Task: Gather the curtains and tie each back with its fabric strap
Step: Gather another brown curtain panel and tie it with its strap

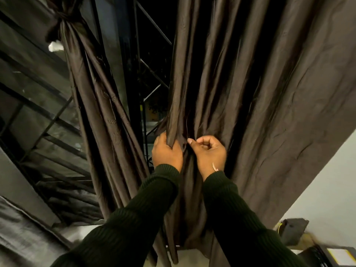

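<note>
the left hand [167, 153] has its fingers curled round the edge fold of the dark brown right curtain [240, 93], thumb pressed on the front of the bunched cloth. the right hand [209, 153] sits just beside it, fingers curled in toward the palm with the thumb tip against the same fold; whether it truly pinches cloth i cannot tell. the curtain hangs loose above and to the right of both hands, its folds spreading wide. up and left of the left hand, the left curtain [100, 105] is gathered and bound by a fabric strap [61, 18]. between the curtains, beyond the hands, stands a dark window grille [152, 74]. dark ribbed sleeves [134, 218] cover both forearms.
</note>
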